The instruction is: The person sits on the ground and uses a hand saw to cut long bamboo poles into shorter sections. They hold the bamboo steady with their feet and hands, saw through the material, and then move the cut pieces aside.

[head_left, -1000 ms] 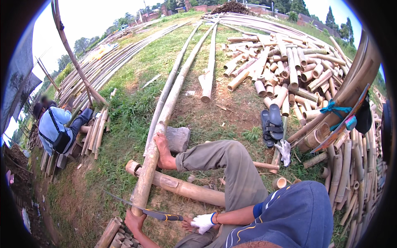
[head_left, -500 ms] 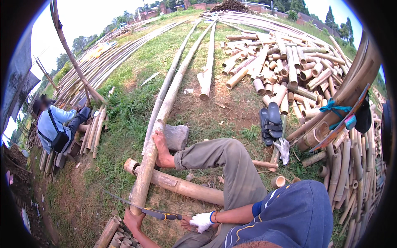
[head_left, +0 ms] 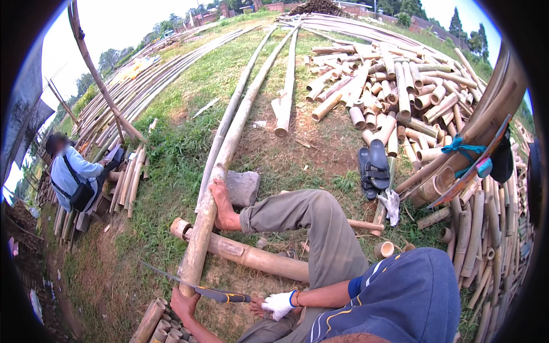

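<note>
My left hand (head_left: 183, 304), bare, grips the near end of a long bamboo pole (head_left: 229, 148) that runs away across the grass. My right hand (head_left: 278, 303), in a white glove, holds the yellow-and-black handle of a hand saw (head_left: 220, 295). Its thin blade lies across the pole's near end and points left. My bare foot (head_left: 222, 206) presses on the pole, which rests over a short thick bamboo log (head_left: 251, 257) lying crosswise. My bent leg in grey trousers (head_left: 320, 228) is beside it.
A grey stone block (head_left: 243, 187) lies by the foot. A heap of cut bamboo sections (head_left: 389, 97) and a pair of dark sandals (head_left: 374, 168) are at the right. Short pieces (head_left: 157, 323) lie near my left hand. A person in a blue shirt (head_left: 71, 174) sits at the left among poles.
The saw blade has shifted slightly along its cut across the pole. Both hands and the foot stay where they were.
</note>
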